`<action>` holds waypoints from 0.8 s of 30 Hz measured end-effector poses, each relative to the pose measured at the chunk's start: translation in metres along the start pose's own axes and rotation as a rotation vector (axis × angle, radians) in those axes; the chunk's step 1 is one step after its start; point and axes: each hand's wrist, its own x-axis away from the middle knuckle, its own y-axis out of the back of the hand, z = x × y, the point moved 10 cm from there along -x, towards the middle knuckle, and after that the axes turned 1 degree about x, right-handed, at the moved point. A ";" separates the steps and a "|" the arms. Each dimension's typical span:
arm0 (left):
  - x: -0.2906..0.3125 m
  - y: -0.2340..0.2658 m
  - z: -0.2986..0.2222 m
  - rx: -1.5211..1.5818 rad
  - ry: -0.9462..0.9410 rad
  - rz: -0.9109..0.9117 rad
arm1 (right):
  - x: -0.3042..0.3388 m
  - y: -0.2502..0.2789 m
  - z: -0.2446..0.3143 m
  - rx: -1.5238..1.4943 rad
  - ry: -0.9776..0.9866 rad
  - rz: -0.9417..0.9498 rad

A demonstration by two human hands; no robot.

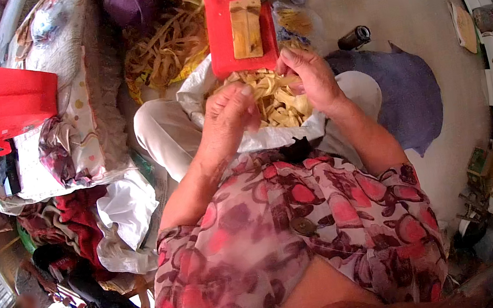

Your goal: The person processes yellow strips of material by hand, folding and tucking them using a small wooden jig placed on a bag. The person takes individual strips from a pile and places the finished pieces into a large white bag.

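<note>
Over my lap lies an opened white sack (257,141) filled with curled, pale yellow strips (291,109). Above it, my left hand (230,111) is closed, thumb against fingers. To its right, my right hand (312,76) pinches with its thumb and forefinger. A pale yellow strip (269,87) seems to stretch from one hand to the other; its ends are hidden in the fingers, and its material cannot be made out. Just beyond the hands stands a red bench (221,41) with a wooden block (248,33) on top.
A heap of tan strips (167,50) lies left of the bench. A dark cylinder (354,38) and a dark cloth (402,89) are on the floor at right. At left, a red bucket (22,97) rests on a covered bed (77,136). Other people are at lower left.
</note>
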 end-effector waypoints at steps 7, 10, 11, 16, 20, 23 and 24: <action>0.007 -0.012 -0.060 -1.261 -0.573 -0.079 | 0.006 -0.011 0.008 0.259 0.077 0.052; 0.010 -0.029 -0.046 -1.398 -0.611 -0.015 | 0.005 -0.030 -0.018 0.263 0.021 0.132; 0.006 -0.026 -0.034 -1.419 -0.549 0.027 | 0.006 -0.034 -0.017 0.241 0.066 0.125; -0.003 -0.019 -0.024 -1.524 -0.586 0.078 | 0.006 -0.034 -0.023 0.478 0.131 0.127; -0.023 -0.006 -0.021 -1.694 -0.768 0.132 | 0.010 -0.044 -0.005 0.553 0.292 0.086; -0.039 0.017 -0.019 -1.714 -0.807 0.079 | 0.012 -0.057 0.002 0.572 0.270 0.113; -0.046 0.022 -0.020 -1.721 -0.801 0.065 | 0.013 -0.059 0.009 0.569 0.287 0.109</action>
